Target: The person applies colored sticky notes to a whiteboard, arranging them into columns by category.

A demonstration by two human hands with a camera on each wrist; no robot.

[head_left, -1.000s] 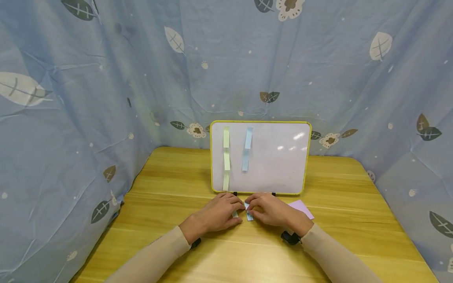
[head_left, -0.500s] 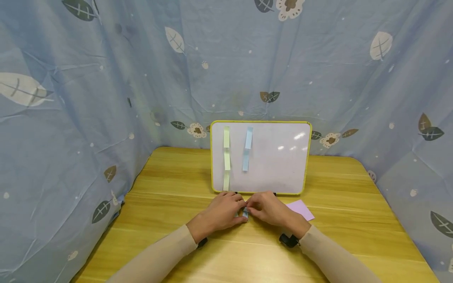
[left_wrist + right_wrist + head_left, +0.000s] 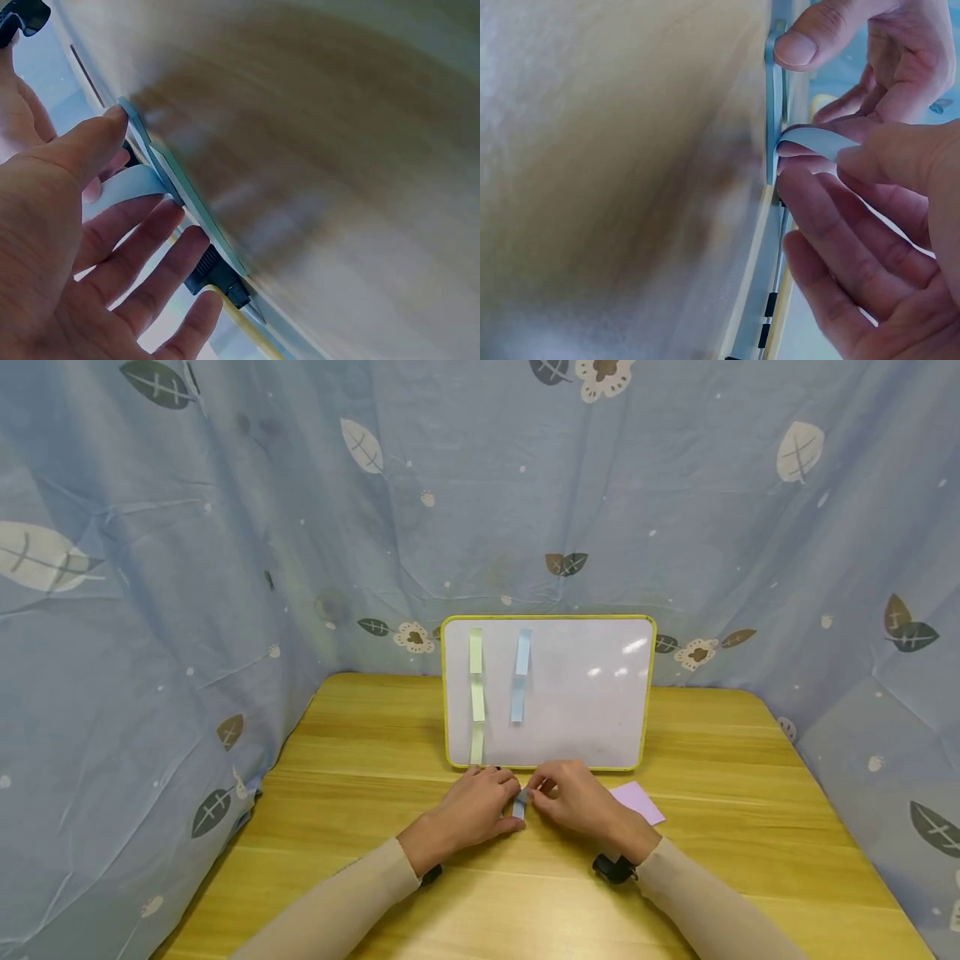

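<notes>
Just in front of the whiteboard (image 3: 585, 702), our left hand (image 3: 467, 806) rests its thumb on a blue pad (image 3: 519, 810) on the table (image 3: 480, 910), fingers loosely spread — beside it lies a green pad (image 3: 199, 210). Our right hand (image 3: 579, 800) pinches the pad's curled-up top note (image 3: 817, 140). Pink paper (image 3: 639, 802) lies before the whiteboard's right half; green strips (image 3: 477, 697) and blue strips (image 3: 522, 653) hang on its left half.

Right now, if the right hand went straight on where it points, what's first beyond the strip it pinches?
Likely the left hand, just across the raised blue strip from the right hand in the head view, though depth is unclear.
</notes>
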